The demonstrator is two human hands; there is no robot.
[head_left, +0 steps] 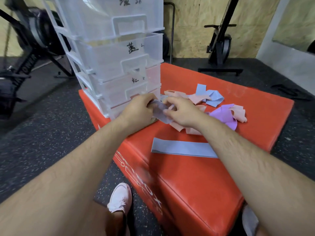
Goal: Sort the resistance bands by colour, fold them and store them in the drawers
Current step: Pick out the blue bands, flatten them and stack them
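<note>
Two hands are being held close together just in front of the drawers (119, 65), at the lowest tier. One end of a blue-grey band (161, 113) is being gripped in the curled left hand (139, 108), and the other end is being pinched by the right hand (180, 111). The band is probably being drawn flat between them so that a fold can be made. Its long axis is being held on a slant, one end pointing at the drawers' foot and the other away from it, toward the person. A second band (182, 148), also blue, is lying flat further out from the drawers, likely as a sorted start. A mixed pile (213, 99) is lying to the drawers' right.
</note>
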